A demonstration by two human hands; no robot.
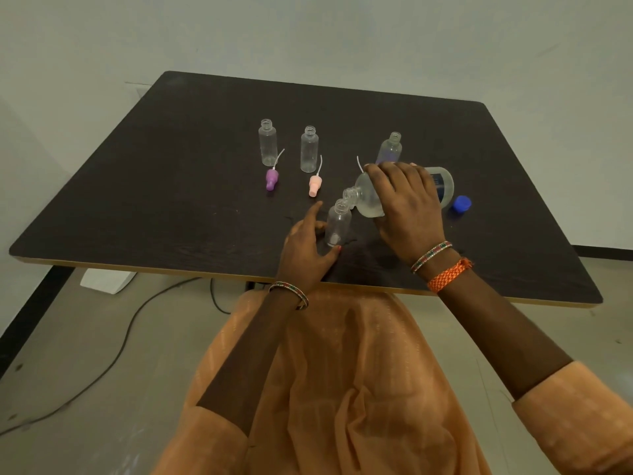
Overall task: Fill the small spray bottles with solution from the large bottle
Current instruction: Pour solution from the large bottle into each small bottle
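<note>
STEP: pouring, first fill | right hand grips tilted large bottle, spout over small bottle near worktop front edge | left hand steadies it | NEXT: keep mouths aligned, level off before overflow

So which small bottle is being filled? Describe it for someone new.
On the dark table, look near the front edge between the two hands. The clear small bottle there stands under the tipped large bottle; the other three stand farther back, untouched.
</note>
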